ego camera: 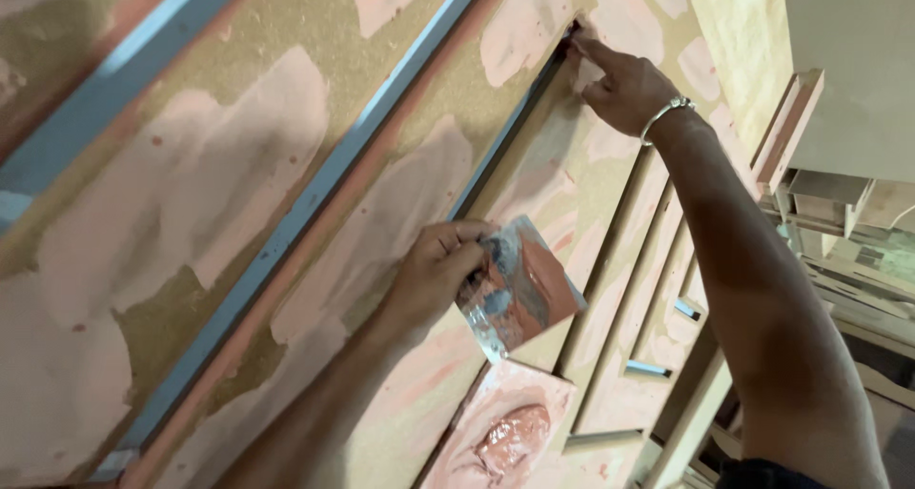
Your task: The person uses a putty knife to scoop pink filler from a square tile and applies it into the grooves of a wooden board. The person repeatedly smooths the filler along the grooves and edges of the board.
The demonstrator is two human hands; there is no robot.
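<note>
Head view: two hands work pink filler into a grooved wooden panel.

The left hand (434, 270) is closed around a metal putty knife (519, 289) whose blade is smeared with pink and grey filler, held just above a small board (477, 403) carrying a mound of pink filler (510, 439). The right hand (624, 89), a metal bangle (664, 114) on its wrist, is mostly curled, its forefinger stretched out and pressing into the top end of a dark groove (515, 127) in the wooden panel (238, 165), gripping nothing. Pale pink patches cover the panel; blue strips (315, 193) run along it.
</note>
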